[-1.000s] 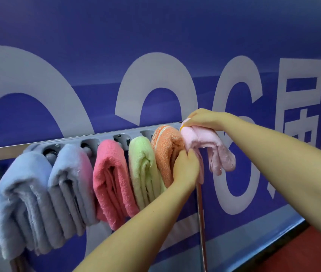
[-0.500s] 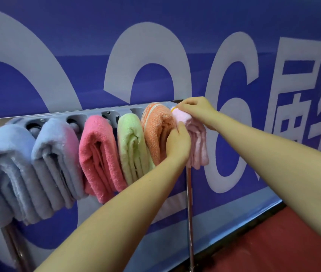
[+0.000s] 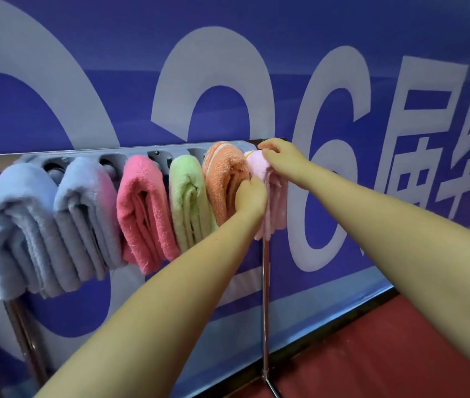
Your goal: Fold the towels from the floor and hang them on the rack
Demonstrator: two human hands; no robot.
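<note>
A folded light pink towel point(image 3: 275, 208) hangs at the right end of the metal rack point(image 3: 264, 297). My right hand point(image 3: 281, 156) pinches its top at the bar. My left hand point(image 3: 251, 196) holds its front, wedged between it and the orange towel point(image 3: 222, 176). Further left along the rack hang a green towel point(image 3: 187, 196), a hot-pink towel point(image 3: 141, 208) and two grey-blue towels point(image 3: 84, 208) point(image 3: 18, 225), all folded.
Right behind the rack stands a blue banner wall point(image 3: 228, 53) with large white characters. Red floor point(image 3: 386, 354) lies at the lower right. The rack's left leg point(image 3: 24, 340) slants down at the lower left.
The light pink towel has been drawn in against the orange one and hangs straighter. My view has shifted closer to the rack. Both hands stay on the towel.
</note>
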